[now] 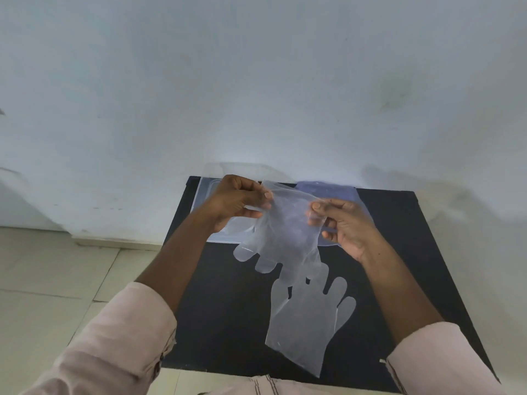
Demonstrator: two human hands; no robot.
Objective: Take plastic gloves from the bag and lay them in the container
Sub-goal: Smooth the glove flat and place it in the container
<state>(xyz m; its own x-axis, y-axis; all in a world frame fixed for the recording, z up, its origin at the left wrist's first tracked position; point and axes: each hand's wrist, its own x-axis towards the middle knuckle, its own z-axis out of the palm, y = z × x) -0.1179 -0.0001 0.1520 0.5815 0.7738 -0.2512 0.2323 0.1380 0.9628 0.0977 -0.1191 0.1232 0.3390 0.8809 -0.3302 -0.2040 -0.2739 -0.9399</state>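
A clear plastic glove [285, 232] hangs above the black table [228, 323], fingers pointing down and toward me. My left hand [236, 203] pinches its cuff at the left corner and my right hand [345, 223] pinches the right corner. A second clear glove [308, 317] lies flat on the table nearer to me, fingers pointing away. The clear plastic container [205, 192] sits at the table's far left edge, partly hidden behind my left hand and the held glove. A bluish plastic bag [328, 188] lies at the far edge, behind my right hand.
The small black table stands against a white wall [256, 81]. Pale floor tiles [57, 280] lie to the left. My pink sleeves [114, 337] cover both forearms near the bottom corners.
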